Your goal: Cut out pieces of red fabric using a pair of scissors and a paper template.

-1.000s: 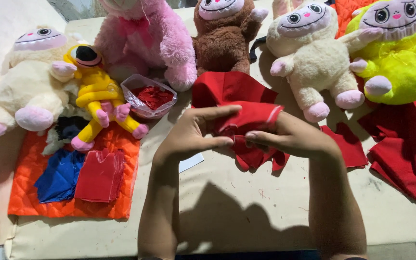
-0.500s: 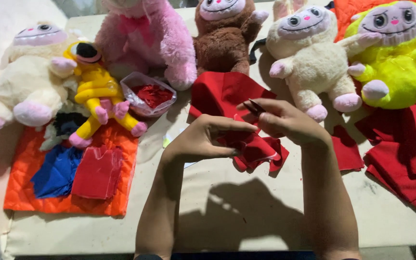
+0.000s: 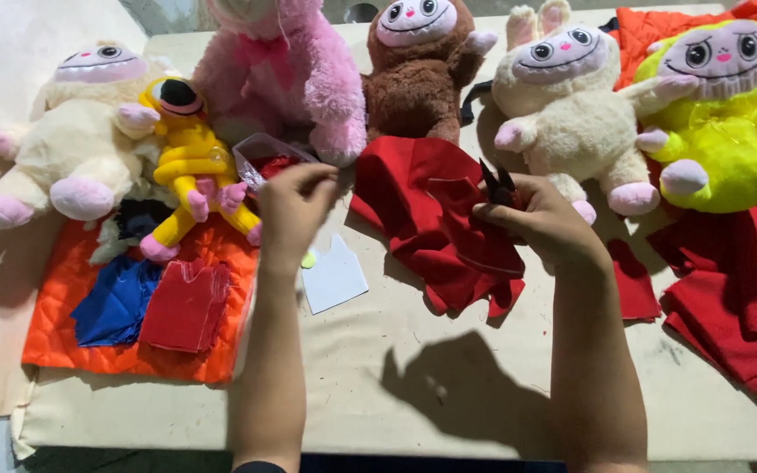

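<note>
Holding small dark scissors (image 3: pixel 494 182) against the red fabric (image 3: pixel 435 219), the right hand (image 3: pixel 536 219) is closed around the handles and a fold of the cloth together, blades poking up past the fingers. That heap of fabric lies on the table (image 3: pixel 449 385) just in front of the brown plush toy (image 3: pixel 418 70), spilling toward the person. It looks light, limp and felt-like, likely to sag and crumple wherever it is lifted, so my guess is a pinch at an edge or fold, close to the working spot, would control it best; it should not be slippery or fragile.

The left hand (image 3: pixel 295 206) hovers left of the red fabric, beside the small clear container (image 3: pixel 260 158) of red bits, fingertips pinched narrowly; whether anything is between them I cannot tell. A pale paper template (image 3: pixel 333 278) lies below it.

Half a second ago both hands met on the fabric; now the left has pulled away toward the container, uncovering the template, and the scissors show more plainly.
</note>
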